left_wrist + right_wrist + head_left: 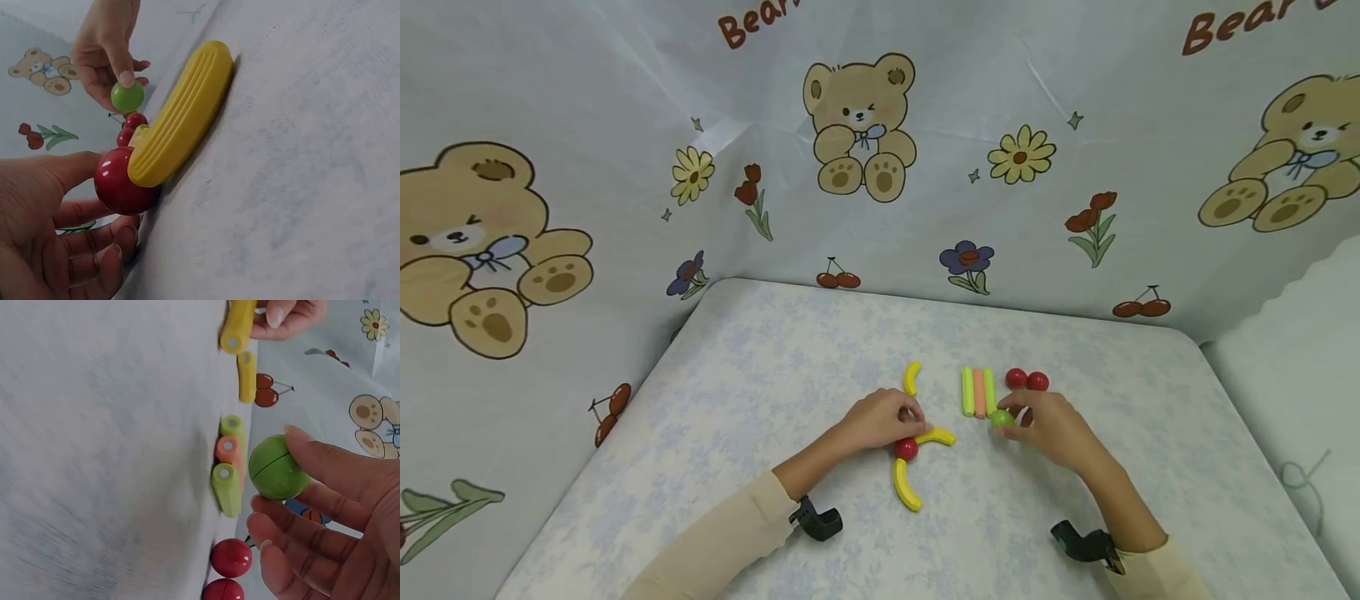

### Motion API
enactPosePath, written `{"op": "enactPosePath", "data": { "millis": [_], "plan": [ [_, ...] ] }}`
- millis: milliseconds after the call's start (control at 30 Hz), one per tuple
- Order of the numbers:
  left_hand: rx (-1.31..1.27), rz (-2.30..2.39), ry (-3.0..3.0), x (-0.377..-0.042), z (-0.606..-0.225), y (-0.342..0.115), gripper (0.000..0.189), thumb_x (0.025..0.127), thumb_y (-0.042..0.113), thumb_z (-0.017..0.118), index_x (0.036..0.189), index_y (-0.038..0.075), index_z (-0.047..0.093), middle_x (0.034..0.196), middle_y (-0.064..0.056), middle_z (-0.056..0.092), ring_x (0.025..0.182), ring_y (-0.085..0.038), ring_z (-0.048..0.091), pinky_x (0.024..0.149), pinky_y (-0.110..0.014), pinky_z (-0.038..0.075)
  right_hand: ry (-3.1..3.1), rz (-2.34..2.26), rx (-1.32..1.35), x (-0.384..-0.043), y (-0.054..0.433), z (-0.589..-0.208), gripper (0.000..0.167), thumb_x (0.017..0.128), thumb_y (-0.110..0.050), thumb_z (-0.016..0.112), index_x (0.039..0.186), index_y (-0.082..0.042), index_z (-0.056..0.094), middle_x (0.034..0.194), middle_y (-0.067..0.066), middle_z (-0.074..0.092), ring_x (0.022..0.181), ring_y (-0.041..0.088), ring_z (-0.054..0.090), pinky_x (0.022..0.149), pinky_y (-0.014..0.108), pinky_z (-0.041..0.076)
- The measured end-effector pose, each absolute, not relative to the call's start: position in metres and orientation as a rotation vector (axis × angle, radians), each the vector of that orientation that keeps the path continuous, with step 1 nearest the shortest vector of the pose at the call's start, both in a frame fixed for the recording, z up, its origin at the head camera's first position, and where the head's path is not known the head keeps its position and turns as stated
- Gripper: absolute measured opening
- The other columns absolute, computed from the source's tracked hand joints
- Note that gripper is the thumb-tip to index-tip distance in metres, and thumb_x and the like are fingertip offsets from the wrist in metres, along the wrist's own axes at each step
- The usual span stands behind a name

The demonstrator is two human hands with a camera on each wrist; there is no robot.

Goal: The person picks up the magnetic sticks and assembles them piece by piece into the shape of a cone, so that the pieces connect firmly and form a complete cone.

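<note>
Here you are with your right hand [1052, 427] pinching the green ball [1002, 418] between thumb and fingertip, the other fingers loosely bent beneath it. The right wrist view puts that ball above the table [775, 350], beside three short sticks: a green stick [967, 393], an orange stick [979, 393] and a second green stick [989, 392], all lined up side by side. Just beyond your right hand sit a pair of red balls [1027, 380], next to each other. Over to your left hand [883, 419] now: its fingers are bent and up against the single red ball [907, 449], but whether they pinch it or only touch it, you can't tell from here. One banana [938, 437] meets that red ball, pointing away to the right; another banana [906, 486] runs from the ball towards you, and a third banana [912, 379] lies beyond your left fingers. Pale sleeves [722, 533] cover both your forearms, a black wrist camera [817, 520] sits at each cuff, and behind the table hangs a cloth [925, 242] printed with bears, flowers and cherries.
</note>
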State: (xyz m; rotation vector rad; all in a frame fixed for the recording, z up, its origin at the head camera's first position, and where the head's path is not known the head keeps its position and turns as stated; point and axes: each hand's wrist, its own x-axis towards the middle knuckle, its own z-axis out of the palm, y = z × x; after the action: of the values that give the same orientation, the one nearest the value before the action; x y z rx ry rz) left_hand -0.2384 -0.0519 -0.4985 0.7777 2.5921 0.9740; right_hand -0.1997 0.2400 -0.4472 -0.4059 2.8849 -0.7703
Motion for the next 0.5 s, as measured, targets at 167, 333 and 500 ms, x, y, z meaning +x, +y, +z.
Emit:
{"op": "enactPosePath", "data": {
  "millis": [167, 333, 500],
  "plan": [
    [0.766, 0.944, 2.588, -0.237, -0.495, -0.050, 0.018, 0.089, 0.043, 0.079, 0.082, 0.026, 0.075, 0.067, 0.012, 0.063, 0.056, -0.006, 0.055, 0.049, -0.021, 0.042, 2.850, -0.816, -0.480, -0.191, 0.236, -0.454, 0.031, 0.082, -0.018, 0.087, 0.109, -0.009, 0.076, 0.088, -0.007, 0.068, 0.079, 0.014, 0.060, 0.064, 0.026, 0.051],
    [0.735, 0.940, 2.580, -0.235, -0.494, -0.051, 0.016, 0.088, 0.037, 0.081, 0.081, 0.024, 0.075, 0.070, 0.012, 0.063, 0.060, -0.006, 0.057, 0.053, -0.022, 0.045, 2.812, -0.885, -0.540, -0.187, 0.229, -0.458, 0.036, 0.081, -0.016, 0.087, 0.113, -0.004, 0.075, 0.095, -0.004, 0.071, 0.080, 0.013, 0.061, 0.064, 0.024, 0.051],
    [0.703, 1.012, 2.550, -0.234, -0.498, -0.055, 0.014, 0.089, 0.034, 0.080, 0.083, 0.022, 0.076, 0.072, 0.012, 0.065, 0.062, -0.007, 0.059, 0.055, -0.022, 0.048, 2.794, -0.927, -0.562, -0.185, 0.222, -0.460, 0.035, 0.081, -0.016, 0.087, 0.113, -0.004, 0.075, 0.096, -0.004, 0.073, 0.079, 0.012, 0.062, 0.064, 0.023, 0.052]
  ]
}}
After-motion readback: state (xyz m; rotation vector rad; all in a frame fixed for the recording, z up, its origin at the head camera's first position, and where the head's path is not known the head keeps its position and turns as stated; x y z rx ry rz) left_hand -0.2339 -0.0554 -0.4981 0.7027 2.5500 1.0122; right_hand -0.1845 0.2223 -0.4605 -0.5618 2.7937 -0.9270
